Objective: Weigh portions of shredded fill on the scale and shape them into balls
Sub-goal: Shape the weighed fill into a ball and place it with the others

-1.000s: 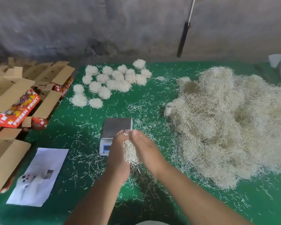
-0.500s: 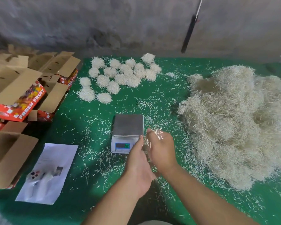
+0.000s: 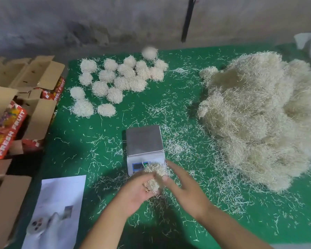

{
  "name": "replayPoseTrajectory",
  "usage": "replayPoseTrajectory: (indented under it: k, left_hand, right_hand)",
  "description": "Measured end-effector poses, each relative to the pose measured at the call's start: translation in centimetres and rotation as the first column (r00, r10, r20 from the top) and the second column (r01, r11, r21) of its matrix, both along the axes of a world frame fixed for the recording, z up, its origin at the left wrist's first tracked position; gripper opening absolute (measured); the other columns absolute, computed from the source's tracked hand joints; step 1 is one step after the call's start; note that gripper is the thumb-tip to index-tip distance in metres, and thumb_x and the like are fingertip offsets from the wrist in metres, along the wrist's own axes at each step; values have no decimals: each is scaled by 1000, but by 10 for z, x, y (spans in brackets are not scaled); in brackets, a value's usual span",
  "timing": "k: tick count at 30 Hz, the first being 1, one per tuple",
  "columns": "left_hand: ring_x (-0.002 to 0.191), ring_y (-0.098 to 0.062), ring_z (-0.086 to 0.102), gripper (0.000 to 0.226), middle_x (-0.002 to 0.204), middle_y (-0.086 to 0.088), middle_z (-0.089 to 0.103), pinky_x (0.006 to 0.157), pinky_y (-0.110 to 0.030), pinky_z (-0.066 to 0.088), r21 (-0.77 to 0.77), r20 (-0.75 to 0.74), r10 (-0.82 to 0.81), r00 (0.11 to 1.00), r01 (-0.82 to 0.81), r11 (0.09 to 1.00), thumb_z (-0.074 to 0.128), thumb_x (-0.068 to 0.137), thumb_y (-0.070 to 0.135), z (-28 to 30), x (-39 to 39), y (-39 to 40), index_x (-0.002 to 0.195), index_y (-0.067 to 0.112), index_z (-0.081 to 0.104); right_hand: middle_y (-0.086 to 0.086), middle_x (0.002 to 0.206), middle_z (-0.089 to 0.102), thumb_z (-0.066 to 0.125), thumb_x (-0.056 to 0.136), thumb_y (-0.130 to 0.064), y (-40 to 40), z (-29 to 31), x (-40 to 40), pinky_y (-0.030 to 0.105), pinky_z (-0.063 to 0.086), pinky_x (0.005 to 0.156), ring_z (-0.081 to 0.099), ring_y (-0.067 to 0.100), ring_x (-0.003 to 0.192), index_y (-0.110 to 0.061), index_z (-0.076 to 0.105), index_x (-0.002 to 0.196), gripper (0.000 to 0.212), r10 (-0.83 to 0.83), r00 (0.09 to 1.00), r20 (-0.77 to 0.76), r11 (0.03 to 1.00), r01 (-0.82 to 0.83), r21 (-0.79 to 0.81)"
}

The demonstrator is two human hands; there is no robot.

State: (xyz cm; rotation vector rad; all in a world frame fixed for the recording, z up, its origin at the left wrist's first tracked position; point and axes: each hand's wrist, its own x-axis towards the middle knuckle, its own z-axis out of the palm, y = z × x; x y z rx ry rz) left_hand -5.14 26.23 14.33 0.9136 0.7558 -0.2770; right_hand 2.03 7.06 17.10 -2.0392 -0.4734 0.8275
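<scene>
Both hands meet just near of the scale [image 3: 145, 147], low centre of the green table [image 3: 90, 133]. Left hand [image 3: 136, 192] cups a small portion of shredded fill [image 3: 153, 175], fingers curled under and around it. Right hand [image 3: 184, 188] lies against the portion's right side, fingers mostly straight and extended toward the scale, thumb touching the fill; it presses rather than grasps. The clump overlaps the scale's front panel in view and hides part of the display. The steel platform carries no portion.

Finished balls [image 3: 118, 81] sit clustered on the far-left part of the table, most touching one another. The large loose pile of fill [image 3: 258, 115] fills the right side, well apart from the balls. Stray shreds lie scattered all over the cloth.

Left edge: open cardboard boxes [image 3: 23, 97], one printed "FRESH FRUIT". Near left: a white paper sheet [image 3: 57, 203]. Far side: a grey wall [image 3: 97, 20].
</scene>
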Motion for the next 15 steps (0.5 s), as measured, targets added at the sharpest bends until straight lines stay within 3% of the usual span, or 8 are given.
replayPoseTrajectory:
  k: [2,3,5,6,9,12,15]
  left_hand:
    - [115,-23,68,38,149,0,54,116,-57,43,131,-35,49,998,-44,990,91,77,27,-9,20,26,113,29,78]
    - [110,-21,68,58,149,4,53,119,-56,37,185,-48,70,996,-60,981,91,77,29,-14,31,38,130,34,68]
    - [113,-24,66,99,146,10,52,115,-52,41,293,-57,93,994,-73,953,93,74,31,-27,56,60,156,32,38]
    - [118,-26,63,105,147,4,54,109,-49,47,353,-43,104,994,-82,932,93,71,31,-35,69,69,158,29,34]
    - [130,-29,55,97,154,-3,50,112,-53,43,535,-40,78,996,-45,843,93,74,31,-59,103,85,155,30,38]
    - [131,-28,51,87,152,-6,49,110,-48,43,660,-63,-4,998,45,750,91,79,26,-75,129,91,151,27,41]
    - [133,-32,50,84,153,-11,48,111,-48,44,731,-91,-50,995,101,675,90,80,22,-83,143,94,150,24,43]
  right_hand:
    - [-38,162,26,43,86,-94,-6,-5,6,40,29,124,31,-5,147,-71,21,153,75,-77,996,-35,997,76,-14]
    - [-35,161,30,45,87,-91,-11,-8,10,42,33,124,36,-2,146,-69,22,154,74,-116,992,-54,993,115,-23]
    - [-29,155,44,51,89,-86,-23,-17,16,40,43,117,49,3,139,-65,30,154,72,-191,979,-76,981,187,-58]
    - [-29,148,52,52,89,-84,-29,-21,18,35,46,109,56,-1,130,-63,34,153,70,-218,973,-79,974,212,-79]
    - [-38,122,61,53,89,-81,-47,-33,19,20,47,91,60,-17,107,-53,46,146,65,-261,963,-65,960,252,-125]
    - [-29,116,65,53,91,-76,-63,-45,15,8,49,81,62,-14,104,-42,56,137,58,-256,965,-55,950,240,-200]
    - [-20,114,70,57,97,-61,-83,-62,8,19,59,87,68,-5,104,-35,64,127,41,-255,963,-90,936,223,-273]
